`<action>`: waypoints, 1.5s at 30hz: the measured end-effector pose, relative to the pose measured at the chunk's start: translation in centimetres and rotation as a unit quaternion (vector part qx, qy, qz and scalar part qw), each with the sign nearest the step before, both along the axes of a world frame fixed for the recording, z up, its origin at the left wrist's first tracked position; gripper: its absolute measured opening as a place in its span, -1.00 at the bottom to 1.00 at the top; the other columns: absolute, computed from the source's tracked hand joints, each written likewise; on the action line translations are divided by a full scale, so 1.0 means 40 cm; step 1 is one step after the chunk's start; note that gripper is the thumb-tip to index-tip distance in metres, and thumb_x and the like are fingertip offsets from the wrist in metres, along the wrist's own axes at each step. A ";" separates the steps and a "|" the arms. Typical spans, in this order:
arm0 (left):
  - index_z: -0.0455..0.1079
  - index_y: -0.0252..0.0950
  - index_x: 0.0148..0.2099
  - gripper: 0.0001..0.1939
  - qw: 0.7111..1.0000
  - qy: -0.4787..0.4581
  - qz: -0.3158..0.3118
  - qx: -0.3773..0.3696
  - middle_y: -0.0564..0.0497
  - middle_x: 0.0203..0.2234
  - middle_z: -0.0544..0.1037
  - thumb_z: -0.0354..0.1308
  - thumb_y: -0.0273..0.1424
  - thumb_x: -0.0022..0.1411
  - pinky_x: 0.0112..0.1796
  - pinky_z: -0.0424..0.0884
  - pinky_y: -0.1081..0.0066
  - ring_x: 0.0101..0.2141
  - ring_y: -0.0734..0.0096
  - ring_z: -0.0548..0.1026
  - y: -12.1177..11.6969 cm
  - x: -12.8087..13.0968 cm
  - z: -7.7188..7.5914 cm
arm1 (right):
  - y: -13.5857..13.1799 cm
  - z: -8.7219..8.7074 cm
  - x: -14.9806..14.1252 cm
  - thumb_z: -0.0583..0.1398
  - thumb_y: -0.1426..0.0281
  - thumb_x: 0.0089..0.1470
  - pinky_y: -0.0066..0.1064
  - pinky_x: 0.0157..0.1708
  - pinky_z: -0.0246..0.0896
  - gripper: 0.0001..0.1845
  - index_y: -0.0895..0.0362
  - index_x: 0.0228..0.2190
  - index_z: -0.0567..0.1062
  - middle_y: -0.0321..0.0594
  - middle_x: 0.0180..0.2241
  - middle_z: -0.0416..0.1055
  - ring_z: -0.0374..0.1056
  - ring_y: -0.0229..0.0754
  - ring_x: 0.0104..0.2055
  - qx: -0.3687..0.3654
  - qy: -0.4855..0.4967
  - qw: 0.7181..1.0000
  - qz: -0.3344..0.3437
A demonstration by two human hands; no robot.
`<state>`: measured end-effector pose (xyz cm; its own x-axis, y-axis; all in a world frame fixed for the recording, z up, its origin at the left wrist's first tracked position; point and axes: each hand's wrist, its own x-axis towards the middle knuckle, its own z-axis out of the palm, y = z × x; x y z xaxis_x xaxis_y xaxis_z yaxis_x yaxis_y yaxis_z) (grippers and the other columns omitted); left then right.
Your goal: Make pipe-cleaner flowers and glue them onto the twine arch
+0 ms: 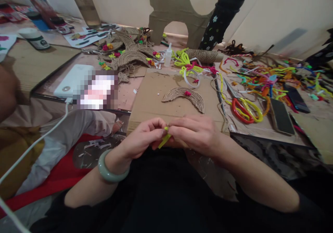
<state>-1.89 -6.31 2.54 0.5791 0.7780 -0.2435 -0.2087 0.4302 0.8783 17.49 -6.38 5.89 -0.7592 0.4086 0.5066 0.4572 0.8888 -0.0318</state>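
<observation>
My left hand and my right hand meet in front of me, fingertips pinched together on a short yellow-green pipe cleaner. A pale green bangle sits on my left wrist. Just beyond my hands lies a cardboard sheet with a curved jute-rope arch carrying a small pink bit.
Red and yellow scissors and two dark phones lie to the right among several coloured pipe cleaners. A glue bottle and rope leaf shapes sit farther back. Another person's legs and a white cable are at left.
</observation>
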 end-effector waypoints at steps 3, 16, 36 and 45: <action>0.24 -0.27 -0.37 -0.73 1.000 0.006 -0.026 -0.003 0.10 -0.62 0.47 0.23 -0.22 0.09 -0.68 -0.06 0.56 -0.72 0.68 0.13 -0.006 0.004 0.001 | -0.002 0.020 0.006 0.10 0.35 0.23 -0.43 -0.45 0.17 -0.79 0.12 -0.35 0.51 -0.23 -0.34 0.57 0.38 -0.29 -0.42 0.037 -0.064 0.997 0.005; 0.26 -0.29 -0.35 -0.78 0.998 0.028 -0.053 0.022 0.11 -0.62 0.43 0.19 -0.27 0.13 -0.63 -0.01 0.57 -0.67 0.65 0.18 -0.002 0.001 -0.009 | -0.013 0.032 0.021 0.04 0.42 0.26 -0.39 -0.49 0.06 -0.73 0.10 -0.39 0.50 -0.27 -0.35 0.55 0.33 -0.30 -0.44 0.071 -0.129 0.989 0.011; 0.45 -0.22 -0.37 -0.95 0.841 0.229 0.235 0.429 0.01 -0.40 0.54 0.20 -0.48 0.11 -0.22 0.36 0.36 -0.31 0.37 0.46 -0.002 -0.002 -0.028 | 0.000 -0.018 -0.046 0.10 0.25 0.08 -0.51 -0.59 0.05 -0.78 0.16 -0.44 0.36 -0.40 -0.59 0.21 0.12 -0.38 -0.59 -0.597 0.251 0.752 -0.127; 0.55 -0.31 -0.42 -0.84 0.980 -0.017 0.198 -0.002 0.03 -0.54 0.55 0.38 -0.36 -0.10 -0.47 0.33 0.51 -0.53 0.55 0.40 0.009 0.011 -0.022 | 0.003 -0.036 -0.051 0.18 0.40 0.06 -0.51 -0.52 0.11 -0.88 0.18 -0.34 0.49 -0.31 -0.49 0.44 0.22 -0.37 -0.55 -0.460 0.201 0.850 -0.156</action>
<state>-1.44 -5.95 1.66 0.2398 0.9424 -0.2331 -0.3891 0.3133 0.8663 15.46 -6.26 4.43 -0.3824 0.9223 0.0557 0.4539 0.2400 -0.8581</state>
